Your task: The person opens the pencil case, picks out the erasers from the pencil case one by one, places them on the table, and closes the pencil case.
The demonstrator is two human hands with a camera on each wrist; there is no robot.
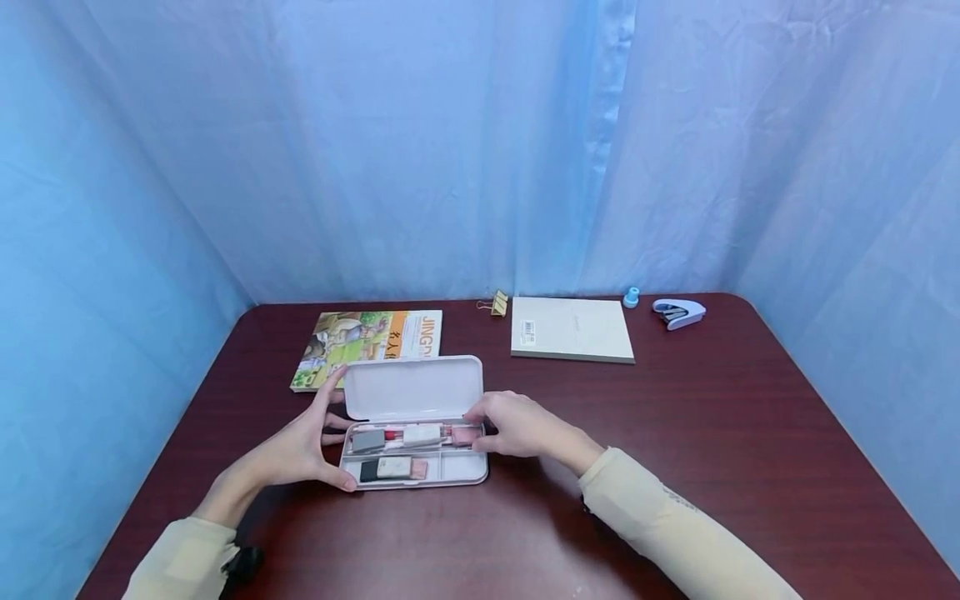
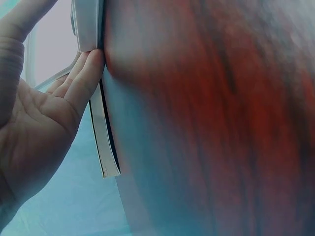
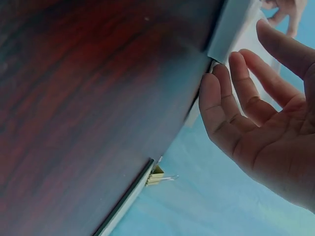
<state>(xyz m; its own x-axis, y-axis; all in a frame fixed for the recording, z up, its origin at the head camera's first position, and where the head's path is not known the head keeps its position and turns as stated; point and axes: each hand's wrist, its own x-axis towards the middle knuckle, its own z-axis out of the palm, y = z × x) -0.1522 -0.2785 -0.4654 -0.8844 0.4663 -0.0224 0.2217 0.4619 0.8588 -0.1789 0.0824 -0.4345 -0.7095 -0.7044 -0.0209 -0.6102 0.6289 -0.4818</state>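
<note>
A white pencil case lies on the table with its lid raised. In its back compartment are a grey eraser, a white eraser, a pink eraser and several pens. The front compartment holds a row of black, white and pink pieces. My left hand grips the left end, thumb at the front corner and fingers toward the back. At the right end, my right hand has its thumb and index fingertip by the pink eraser and rim; its fingers look relaxed in the right wrist view.
Behind the case lies an illustrated book, partly covered by the lid. Farther back are a gold binder clip, a cream-coloured book, a small blue cylindrical item and a light purple stapler. Blue curtains surround the dark red table.
</note>
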